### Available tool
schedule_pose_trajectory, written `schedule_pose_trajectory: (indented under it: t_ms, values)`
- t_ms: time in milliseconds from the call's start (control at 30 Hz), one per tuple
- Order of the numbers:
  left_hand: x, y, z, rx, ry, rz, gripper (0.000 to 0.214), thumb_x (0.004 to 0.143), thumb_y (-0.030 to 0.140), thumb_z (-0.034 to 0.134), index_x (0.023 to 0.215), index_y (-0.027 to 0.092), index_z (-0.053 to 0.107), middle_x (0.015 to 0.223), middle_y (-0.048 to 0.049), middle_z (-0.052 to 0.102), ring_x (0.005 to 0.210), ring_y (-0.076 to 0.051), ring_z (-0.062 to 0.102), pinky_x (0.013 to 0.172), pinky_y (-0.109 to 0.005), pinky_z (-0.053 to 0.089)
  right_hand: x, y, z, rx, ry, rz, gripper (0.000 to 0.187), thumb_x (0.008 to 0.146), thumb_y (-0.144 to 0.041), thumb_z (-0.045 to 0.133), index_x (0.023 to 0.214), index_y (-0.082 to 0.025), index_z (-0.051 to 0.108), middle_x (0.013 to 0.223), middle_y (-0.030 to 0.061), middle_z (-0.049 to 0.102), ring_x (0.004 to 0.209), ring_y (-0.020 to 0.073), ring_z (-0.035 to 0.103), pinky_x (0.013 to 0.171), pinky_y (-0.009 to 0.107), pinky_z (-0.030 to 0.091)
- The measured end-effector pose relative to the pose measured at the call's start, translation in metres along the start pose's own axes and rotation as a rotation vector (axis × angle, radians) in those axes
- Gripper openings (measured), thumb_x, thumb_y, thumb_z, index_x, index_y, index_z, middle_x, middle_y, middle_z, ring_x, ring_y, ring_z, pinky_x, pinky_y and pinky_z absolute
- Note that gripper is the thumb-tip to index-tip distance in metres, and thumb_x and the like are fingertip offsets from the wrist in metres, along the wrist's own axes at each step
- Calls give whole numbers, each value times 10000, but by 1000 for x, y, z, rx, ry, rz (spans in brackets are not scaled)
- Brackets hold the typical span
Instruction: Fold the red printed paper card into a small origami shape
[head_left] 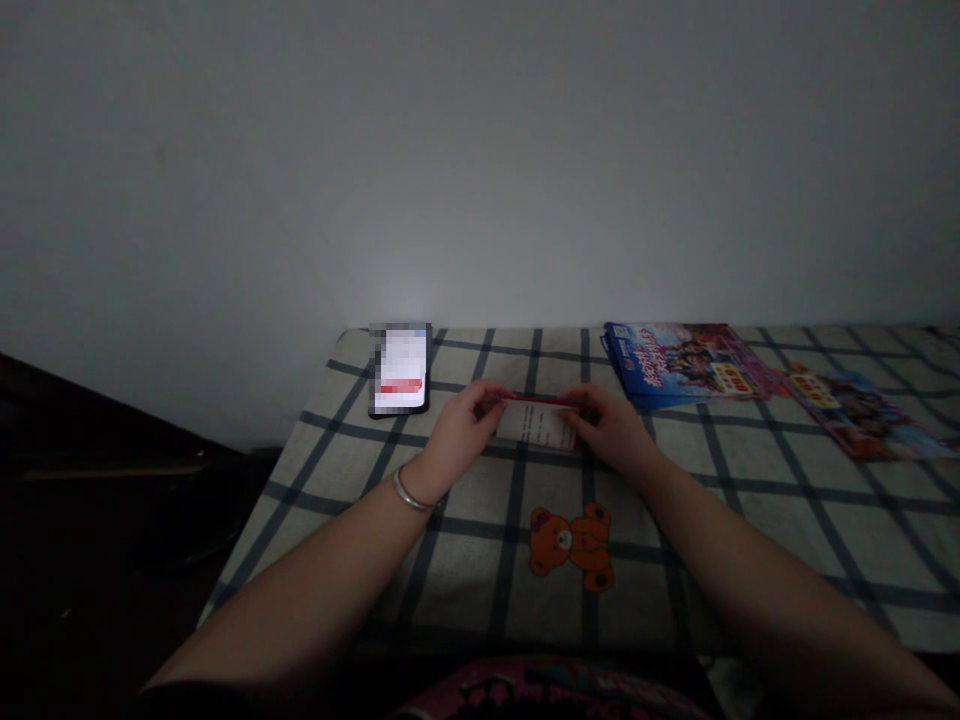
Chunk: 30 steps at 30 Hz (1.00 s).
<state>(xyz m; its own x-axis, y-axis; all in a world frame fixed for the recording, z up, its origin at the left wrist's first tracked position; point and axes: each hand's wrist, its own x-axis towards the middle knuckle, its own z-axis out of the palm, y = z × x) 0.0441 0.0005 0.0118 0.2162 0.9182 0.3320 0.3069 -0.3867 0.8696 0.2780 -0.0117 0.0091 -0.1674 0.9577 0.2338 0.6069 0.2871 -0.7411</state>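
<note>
Between my two hands is a small sheet of paper (536, 425), white with dark print on the side facing me and a thin red upper edge. My left hand (469, 420), with a silver bangle (412, 490) at its wrist, pinches the sheet's left end. The right end is gripped by my right hand (611, 425), thumb on the printed face and fingers behind it. The paper is held just above or on the checked tablecloth (465, 560); I cannot tell whether it touches. Some fingertips are hidden behind it.
A lit phone (401, 370) lies at the back left, partly pixelated. Several colourful flyers (682, 360) are stacked at the back right, and another flyer (862, 410) lies beyond them. An orange bear picture (574, 545) decorates the cloth. A pale wall (480, 160) stands behind the table.
</note>
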Motion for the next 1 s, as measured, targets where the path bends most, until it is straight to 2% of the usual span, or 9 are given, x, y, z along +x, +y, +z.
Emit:
schedule_pose_trajectory:
  t_ms: [200, 400, 500, 667, 1000]
  values:
    - [1, 0, 0, 14, -24, -25, 210, 820, 83, 543, 985, 180, 629, 914, -26, 701, 800, -141, 654, 739, -274, 534, -1, 1, 1, 47, 58, 0, 230, 820, -317, 645, 1042, -264, 664, 853, 17, 715, 631, 163, 619, 615, 310, 519]
    - [0, -5, 0, -87, -58, -45, 283, 910, 246, 529, 1184, 176, 551, 1031, -67, 701, 904, -168, 668, 761, -292, 540, -2, -1, 1, 82, 107, -23, 203, 806, -301, 644, 1001, -258, 680, 837, 16, 713, 611, 157, 606, 580, 296, 513]
    - [0, -3, 0, -46, -72, -70, 216, 917, 284, 529, 1084, 174, 610, 948, -56, 707, 839, -169, 666, 727, -292, 536, -2, 0, 1, 80, 122, -30, 212, 799, -309, 657, 1003, -253, 679, 845, 20, 712, 624, 159, 609, 593, 300, 517]
    - [0, 0, -1, -44, -34, -83, 139, 884, 236, 564, 969, 165, 648, 884, -43, 710, 794, -157, 662, 710, -280, 535, -2, 0, 1, 46, 80, -60, 200, 818, -311, 645, 1007, -254, 677, 886, 26, 715, 643, 159, 611, 612, 304, 521]
    - [-2, -1, 1, -75, 15, -13, 216, 881, 190, 578, 1091, 181, 627, 979, -49, 720, 873, -155, 686, 765, -290, 556, -3, -3, 0, 48, 79, -70, 203, 830, -306, 635, 1021, -255, 683, 896, 25, 719, 687, 172, 629, 637, 316, 538]
